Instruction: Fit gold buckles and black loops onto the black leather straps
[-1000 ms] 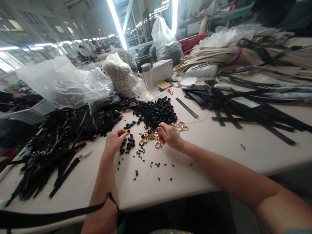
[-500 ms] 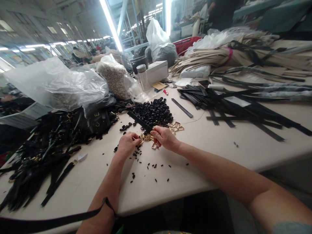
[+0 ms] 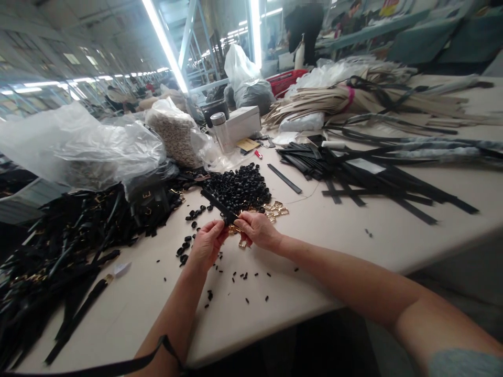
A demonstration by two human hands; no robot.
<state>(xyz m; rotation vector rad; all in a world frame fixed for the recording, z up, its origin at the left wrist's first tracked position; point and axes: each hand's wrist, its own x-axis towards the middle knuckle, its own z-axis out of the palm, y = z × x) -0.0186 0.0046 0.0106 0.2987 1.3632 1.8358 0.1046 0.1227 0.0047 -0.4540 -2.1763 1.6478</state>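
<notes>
My right hand is closed on the lower end of a short black strap, thumb on top. My left hand is pinched closed against the same strap near that end; whether a small part sits between its fingertips is hidden. The strap slants up and left over a heap of black loops. Gold buckles lie beside and beneath my right hand, one of them just under its fingers. Small black tube-like pieces are scattered on the table nearer to me.
Black straps with gold fittings are heaped at left, below clear plastic bags. A glass bottle and white box stand behind. Black strips and beige strips lie at right. The table edge is close to me.
My left hand has risen from the gold buckles to the strap's lower end and now meets my right hand there. The camera view has shifted slightly right.
</notes>
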